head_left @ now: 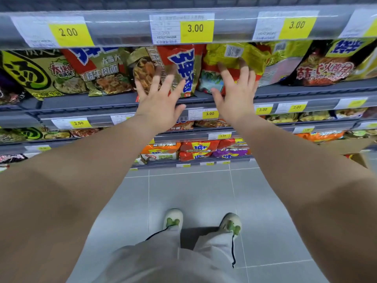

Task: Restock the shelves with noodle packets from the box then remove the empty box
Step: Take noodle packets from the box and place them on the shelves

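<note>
Both my arms reach up to a grey shelf [85,101] packed with noodle packets. My left hand [159,99] is spread open, its fingers against a red packet with blue lettering [183,64] and a gold packet [142,68] beside it. My right hand [236,92] is also spread open, its fingertips pressing on a yellow and red packet [226,56] that leans back with its barcode showing. Neither hand grips anything. A brown cardboard box [355,150] shows partly at the right edge, beside the lower shelves.
Price labels [195,28] marked 2.00 and 3.00 run along the shelf rail above. Lower shelves [195,148] hold more orange, red and purple packets. A grey tiled floor [193,190] lies below, with my two white and green shoes [173,219] on it.
</note>
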Available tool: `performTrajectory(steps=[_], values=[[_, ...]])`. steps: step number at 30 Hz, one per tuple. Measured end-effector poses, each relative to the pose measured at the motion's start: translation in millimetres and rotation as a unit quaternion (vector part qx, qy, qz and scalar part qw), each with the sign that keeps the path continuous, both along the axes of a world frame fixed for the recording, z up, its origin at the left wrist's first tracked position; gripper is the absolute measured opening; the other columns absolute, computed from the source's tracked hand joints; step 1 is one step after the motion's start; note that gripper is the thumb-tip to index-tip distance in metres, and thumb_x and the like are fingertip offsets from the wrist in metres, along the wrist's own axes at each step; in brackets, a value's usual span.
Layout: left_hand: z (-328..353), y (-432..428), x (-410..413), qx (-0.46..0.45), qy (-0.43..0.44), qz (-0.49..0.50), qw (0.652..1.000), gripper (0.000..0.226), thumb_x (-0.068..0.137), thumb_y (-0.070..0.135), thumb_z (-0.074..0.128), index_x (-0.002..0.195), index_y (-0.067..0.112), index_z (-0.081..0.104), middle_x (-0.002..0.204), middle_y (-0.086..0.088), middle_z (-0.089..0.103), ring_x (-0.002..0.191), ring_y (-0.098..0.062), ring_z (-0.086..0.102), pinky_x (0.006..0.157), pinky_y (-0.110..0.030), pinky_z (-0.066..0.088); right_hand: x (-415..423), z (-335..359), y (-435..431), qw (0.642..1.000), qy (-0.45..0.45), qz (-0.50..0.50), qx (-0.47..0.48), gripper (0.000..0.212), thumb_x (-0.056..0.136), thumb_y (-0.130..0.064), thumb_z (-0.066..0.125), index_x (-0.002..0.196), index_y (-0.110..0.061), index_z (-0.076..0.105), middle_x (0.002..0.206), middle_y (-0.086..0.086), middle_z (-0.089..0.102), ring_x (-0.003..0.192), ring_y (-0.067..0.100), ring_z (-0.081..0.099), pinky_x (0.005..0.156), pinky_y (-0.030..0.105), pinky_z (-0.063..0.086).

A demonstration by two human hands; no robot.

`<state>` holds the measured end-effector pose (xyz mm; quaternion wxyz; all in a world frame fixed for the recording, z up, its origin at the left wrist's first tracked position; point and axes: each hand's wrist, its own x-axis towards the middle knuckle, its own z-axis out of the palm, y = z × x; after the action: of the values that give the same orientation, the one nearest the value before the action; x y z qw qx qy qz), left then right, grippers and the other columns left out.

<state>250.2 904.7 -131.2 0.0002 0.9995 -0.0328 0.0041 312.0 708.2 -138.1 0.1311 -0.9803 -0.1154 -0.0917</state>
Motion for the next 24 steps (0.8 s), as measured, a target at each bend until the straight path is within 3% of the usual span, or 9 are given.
performTrajectory(steps=[7, 10, 13, 18, 24], values=[[-1.3, -13.6, 9.6, 0.013, 0.016, -0.036, 0.999, 0.064, 0.095, 0.052, 0.038, 0.150, 0.030, 0.013, 0.157, -0.001, 0.002, 0.144, -0.032, -0.004, 0.105, -0.071, 0.008, -1.2, -6.2, -7.2, 0.999, -0.001, 0.039, -0.018, 0.056, 0.090, -0.047, 0.048, 0.139, -0.020, 0.041, 0.144, 0.023, 0.029, 0.134, 0.046, 0.022, 0.111, 0.060, 0.017], [7.4, -5.8, 5.6, -0.007, 0.013, -0.039, 0.999, 0.061, 0.094, 0.044, 0.045, 0.148, 0.025, 0.024, 0.156, -0.003, 0.011, 0.143, -0.032, 0.006, 0.107, -0.069, 0.013, -6.3, -0.4, -3.2, 0.998, 0.022, 0.035, -0.042, 0.062, 0.089, -0.046, 0.051, 0.144, -0.024, 0.032, 0.150, 0.017, 0.023, 0.139, 0.041, 0.017, 0.113, 0.059, 0.011], [18.7, -1.6, -6.4, -0.019, -0.041, -0.046, 0.998, 0.050, 0.091, 0.033, 0.053, 0.137, 0.014, 0.045, 0.149, -0.011, 0.029, 0.138, -0.034, 0.022, 0.112, -0.060, 0.018, -22.4, 16.0, -5.1, 0.999, 0.030, 0.024, -0.036, 0.058, 0.091, -0.029, 0.051, 0.145, -0.021, 0.032, 0.151, 0.014, 0.027, 0.142, 0.032, 0.016, 0.117, 0.052, 0.006], [40.2, -26.4, -27.5, -0.049, -0.049, -0.095, 0.993, 0.041, 0.089, 0.028, 0.054, 0.127, 0.013, 0.056, 0.134, -0.009, 0.050, 0.123, -0.032, 0.043, 0.106, -0.045, 0.029, -73.5, 42.2, -33.3, 0.998, 0.039, 0.012, 0.049, 0.043, 0.088, -0.012, 0.051, 0.130, -0.006, 0.053, 0.126, 0.014, 0.056, 0.121, 0.030, 0.044, 0.105, 0.038, 0.032], [63.3, -105.9, -57.2, -0.106, -0.025, -0.214, 0.971, 0.032, 0.090, 0.025, 0.054, 0.120, 0.016, 0.061, 0.120, -0.006, 0.059, 0.115, -0.030, 0.050, 0.098, -0.045, 0.040, -147.4, 63.4, -118.4, 0.989, 0.064, -0.071, 0.116, 0.036, 0.091, -0.018, 0.050, 0.126, -0.008, 0.057, 0.123, 0.011, 0.058, 0.119, 0.027, 0.047, 0.098, 0.039, 0.043]])
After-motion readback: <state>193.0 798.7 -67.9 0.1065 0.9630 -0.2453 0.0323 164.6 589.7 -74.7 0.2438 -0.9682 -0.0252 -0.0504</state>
